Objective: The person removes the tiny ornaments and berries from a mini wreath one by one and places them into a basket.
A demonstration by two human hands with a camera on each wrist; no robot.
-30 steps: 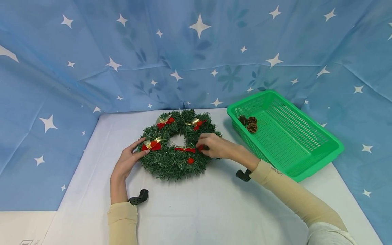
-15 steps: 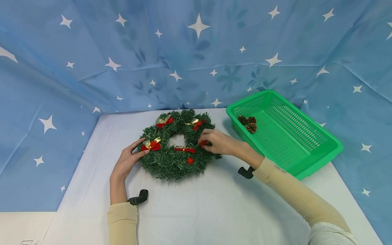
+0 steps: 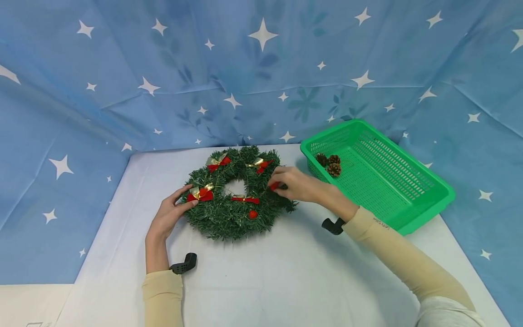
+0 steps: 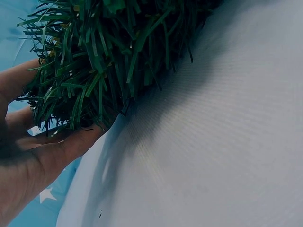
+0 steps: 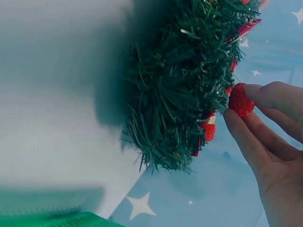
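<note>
Berry (image 5: 242, 100), red and bumpy, is pinched between thumb and fingers of the right hand (image 3: 296, 184), close by the right side of a wreath (image 3: 229, 221). It looks light; a soft grip on its sides should do. The wreath, likely springy and best taken by its rim, lies towards the back of the table (image 3: 253, 281), the left hand (image 3: 166, 214) curved around its left edge. A basket (image 3: 372, 184) with pine cones (image 3: 334, 170) takes the back right corner.
</note>
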